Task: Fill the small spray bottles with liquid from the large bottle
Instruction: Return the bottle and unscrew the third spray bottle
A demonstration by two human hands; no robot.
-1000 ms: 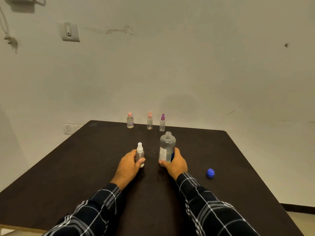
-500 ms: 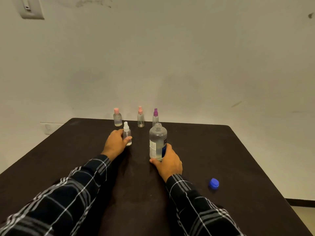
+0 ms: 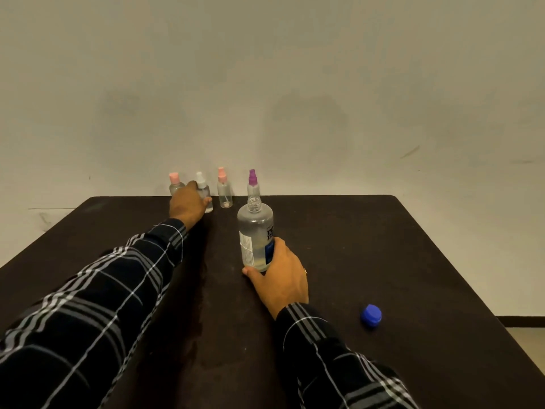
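Gripping white-capped spray bottle (image 3: 203,191) with left hand (image 3: 187,206), arm stretched far out, fingers wrapped round lower body; upright at far part of dark surface (image 3: 383,246), cannot tell if resting or just lifted; placed in back row between pink flat-capped bottle (image 3: 174,183) on left and pink-topped spray bottle (image 3: 224,191) on right. Holding large bottle (image 3: 255,231) near base with right hand (image 3: 283,278), thumb on near side, fingers curled round right side; upright, uncapped, neck open, clear liquid inside, white and blue label, standing mid-surface, nearer than row. Purple-topped spray bottle (image 3: 253,181) just behind large bottle, lower part hidden by its neck, rightmost in row. Blue cap (image 3: 371,315) lying loose on surface, well right of right hand. Dark plaid sleeves on both arms. Plain pale wall (image 3: 265,84) behind far edge.
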